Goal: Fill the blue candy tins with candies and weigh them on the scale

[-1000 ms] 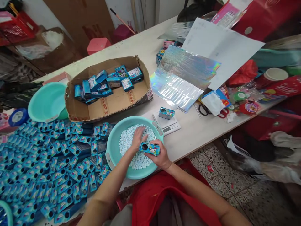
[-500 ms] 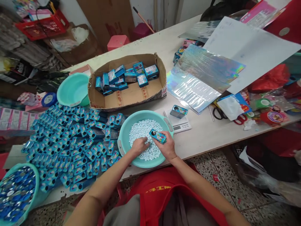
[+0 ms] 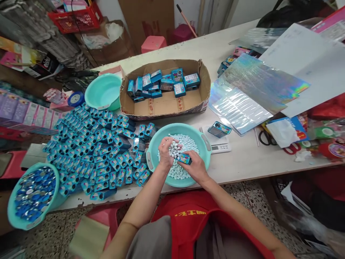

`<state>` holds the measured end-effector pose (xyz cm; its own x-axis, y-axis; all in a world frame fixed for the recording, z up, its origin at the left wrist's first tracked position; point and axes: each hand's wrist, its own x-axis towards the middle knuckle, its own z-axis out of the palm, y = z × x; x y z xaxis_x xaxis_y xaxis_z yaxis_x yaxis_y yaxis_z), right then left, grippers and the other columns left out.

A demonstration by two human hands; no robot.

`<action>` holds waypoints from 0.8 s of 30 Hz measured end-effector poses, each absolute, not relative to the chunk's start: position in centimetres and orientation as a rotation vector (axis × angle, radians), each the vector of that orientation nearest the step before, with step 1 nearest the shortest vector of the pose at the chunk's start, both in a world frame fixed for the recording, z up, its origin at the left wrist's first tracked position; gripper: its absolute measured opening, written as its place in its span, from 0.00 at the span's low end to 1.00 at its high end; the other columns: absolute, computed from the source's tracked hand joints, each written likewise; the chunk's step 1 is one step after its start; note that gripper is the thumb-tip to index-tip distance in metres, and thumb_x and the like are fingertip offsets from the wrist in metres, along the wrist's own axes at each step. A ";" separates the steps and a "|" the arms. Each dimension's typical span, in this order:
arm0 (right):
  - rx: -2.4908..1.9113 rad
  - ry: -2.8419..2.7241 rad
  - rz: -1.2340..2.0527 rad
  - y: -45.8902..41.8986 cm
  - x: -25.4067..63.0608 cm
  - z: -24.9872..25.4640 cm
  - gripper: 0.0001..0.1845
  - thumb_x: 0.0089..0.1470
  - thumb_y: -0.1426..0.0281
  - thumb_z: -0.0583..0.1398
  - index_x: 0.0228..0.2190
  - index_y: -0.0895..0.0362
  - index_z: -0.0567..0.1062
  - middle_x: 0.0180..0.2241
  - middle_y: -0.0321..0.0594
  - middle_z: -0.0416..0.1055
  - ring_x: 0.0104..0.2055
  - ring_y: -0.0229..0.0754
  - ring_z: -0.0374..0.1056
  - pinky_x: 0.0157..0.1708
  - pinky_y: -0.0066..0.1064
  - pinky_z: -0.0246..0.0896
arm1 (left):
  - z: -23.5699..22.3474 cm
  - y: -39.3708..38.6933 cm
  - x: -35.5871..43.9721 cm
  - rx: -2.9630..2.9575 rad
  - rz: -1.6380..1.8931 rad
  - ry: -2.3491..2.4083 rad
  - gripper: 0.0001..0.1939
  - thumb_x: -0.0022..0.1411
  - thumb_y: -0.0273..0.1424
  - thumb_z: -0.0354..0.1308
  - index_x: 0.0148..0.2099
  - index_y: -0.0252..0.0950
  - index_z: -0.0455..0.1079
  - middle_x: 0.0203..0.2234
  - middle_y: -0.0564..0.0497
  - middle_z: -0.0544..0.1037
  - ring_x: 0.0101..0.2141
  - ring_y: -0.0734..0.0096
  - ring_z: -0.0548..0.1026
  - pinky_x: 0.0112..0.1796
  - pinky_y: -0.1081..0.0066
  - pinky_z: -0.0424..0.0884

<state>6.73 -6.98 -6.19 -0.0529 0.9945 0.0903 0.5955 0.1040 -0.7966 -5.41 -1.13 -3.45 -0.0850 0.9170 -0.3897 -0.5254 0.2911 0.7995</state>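
Note:
Over the turquoise basin [image 3: 153, 144], my left hand [image 3: 165, 153] is cupped round a handful of small white candies [image 3: 175, 146]. More candies [image 3: 185, 140] fill the basin's bottom. A small blue candy tin [image 3: 184, 158] is gripped in my right hand [image 3: 198, 167], tilted, its open end towards the left hand. The two hands almost meet; whether candies are entering the tin I cannot tell. To the right of the basin, another blue tin [image 3: 219, 129] with a round hole rests on a white digital scale [image 3: 221, 147].
Many upright blue tins [image 3: 105, 169] crowd the table's left side. A cardboard box [image 3: 164, 105] with several tins stands behind the basin, beside a second turquoise basin [image 3: 104, 88]. Bottom left, a tub [image 3: 55, 183] holds blue and silver discs. Shiny sheets [image 3: 239, 111] and scissors [image 3: 265, 138] lie right.
My left hand has risen out of the candies with a handful and turned up. My right hand has brought the tin lower and close to it. The whole view has shifted.

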 end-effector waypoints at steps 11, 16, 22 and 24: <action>-1.535 -1.650 0.830 -5.8 7.2 -4.1 0.14 0.45 0.65 0.66 0.36 0.53 0.72 0.35 0.40 0.72 0.39 0.48 0.68 0.38 0.37 0.62 | -2.1 -0.1 -4.2 0.572 1.310 1.139 0.16 0.51 0.40 0.61 0.24 0.36 0.59 0.16 0.58 0.66 0.18 0.78 0.69 0.24 0.76 0.64; -1.536 -1.583 0.873 -5.5 7.6 -3.7 0.14 0.46 0.66 0.65 0.36 0.54 0.72 0.35 0.40 0.72 0.39 0.47 0.69 0.37 0.36 0.63 | -1.8 0.0 -4.0 0.573 1.301 1.092 0.13 0.54 0.37 0.60 0.26 0.35 0.63 0.15 0.58 0.66 0.19 0.76 0.71 0.27 0.74 0.67; -1.545 -1.558 0.894 -5.1 7.7 -3.7 0.15 0.45 0.65 0.66 0.37 0.53 0.72 0.35 0.39 0.72 0.39 0.46 0.69 0.37 0.36 0.63 | -2.0 0.1 -3.8 0.630 1.312 1.144 0.10 0.53 0.36 0.62 0.27 0.35 0.67 0.16 0.56 0.69 0.21 0.76 0.70 0.27 0.74 0.66; -1.553 -1.556 0.904 -5.0 7.7 -3.8 0.15 0.45 0.64 0.66 0.37 0.53 0.72 0.35 0.40 0.72 0.39 0.47 0.69 0.37 0.36 0.63 | -2.0 0.1 -3.7 0.625 1.319 1.148 0.10 0.53 0.35 0.62 0.28 0.35 0.67 0.18 0.56 0.69 0.20 0.77 0.69 0.26 0.75 0.65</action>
<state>7.74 -5.03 -3.76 0.0133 0.9996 0.0254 0.4734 0.0160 -0.8807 -3.66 0.09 -2.01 -0.1370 0.9482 -0.2865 -0.4151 0.2076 0.8858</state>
